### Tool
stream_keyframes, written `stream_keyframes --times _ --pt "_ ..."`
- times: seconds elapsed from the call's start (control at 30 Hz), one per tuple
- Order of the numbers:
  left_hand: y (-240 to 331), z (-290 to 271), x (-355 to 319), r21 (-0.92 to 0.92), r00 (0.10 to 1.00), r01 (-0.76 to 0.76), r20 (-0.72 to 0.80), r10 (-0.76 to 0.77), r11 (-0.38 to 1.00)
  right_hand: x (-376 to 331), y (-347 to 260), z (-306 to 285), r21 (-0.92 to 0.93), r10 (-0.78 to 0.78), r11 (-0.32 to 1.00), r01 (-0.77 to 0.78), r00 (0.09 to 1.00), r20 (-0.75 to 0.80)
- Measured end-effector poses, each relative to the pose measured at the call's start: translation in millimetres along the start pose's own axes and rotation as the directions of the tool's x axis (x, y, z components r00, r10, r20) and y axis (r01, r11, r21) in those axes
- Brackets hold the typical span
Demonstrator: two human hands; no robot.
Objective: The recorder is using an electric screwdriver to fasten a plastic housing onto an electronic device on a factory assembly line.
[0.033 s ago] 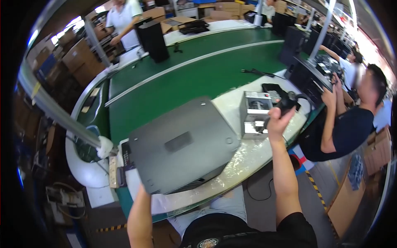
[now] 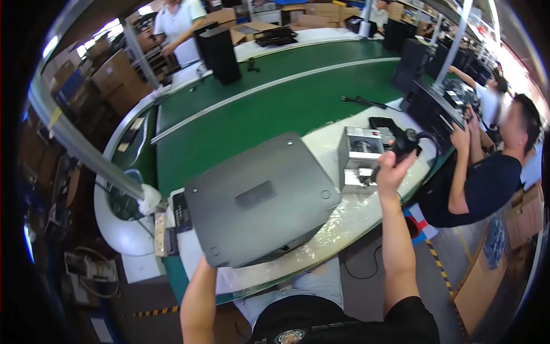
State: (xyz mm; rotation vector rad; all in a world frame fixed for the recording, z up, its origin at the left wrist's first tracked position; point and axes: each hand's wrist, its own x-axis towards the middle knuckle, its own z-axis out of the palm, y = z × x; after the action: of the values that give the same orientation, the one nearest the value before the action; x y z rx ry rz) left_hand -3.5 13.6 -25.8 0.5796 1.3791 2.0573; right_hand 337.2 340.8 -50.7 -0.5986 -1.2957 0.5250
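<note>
A large dark grey computer case [image 2: 258, 195] lies on the white bench edge and the green belt. Its broad flat panel faces up, with a round foot near each corner. My left hand is at its near left corner; only the left forearm [image 2: 199, 301] and wrist show, and the fingers are hidden by the case. My right hand [image 2: 391, 175] is wrapped round a black electric screwdriver [image 2: 405, 144], held above the bench to the right of the case. Just left of that hand stands a silver screw feeder [image 2: 360, 152]. The screwdriver's tip is not clear to see.
A black tray [image 2: 382, 124] sits behind the screw feeder, and a black cable [image 2: 366, 102] lies on the green belt [image 2: 240, 126]. A metal post [image 2: 86, 149] rises at left beside a power strip [image 2: 160, 235]. A co-worker [image 2: 487, 172] stands close at right.
The whole view has shifted slightly, so everything sits a little farther right. The case, my hands and the screwdriver keep about the same places relative to one another.
</note>
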Motion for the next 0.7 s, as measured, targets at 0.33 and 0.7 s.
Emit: stream_keyframes --times 0.33,0.7 --pt "50.0 112.9 15.3 0.865 0.943 -0.327 0.276 0.184 0.381 18.4 -137.0 -28.3 0.108 0.055 0.993 -0.053 0.998 -0.012" --pt "5.5 87.3 49.2 0.862 0.804 -0.373 0.485 -0.345 0.343 1.6 -216.5 84.9 0.257 -0.078 0.965 0.043 0.989 0.128"
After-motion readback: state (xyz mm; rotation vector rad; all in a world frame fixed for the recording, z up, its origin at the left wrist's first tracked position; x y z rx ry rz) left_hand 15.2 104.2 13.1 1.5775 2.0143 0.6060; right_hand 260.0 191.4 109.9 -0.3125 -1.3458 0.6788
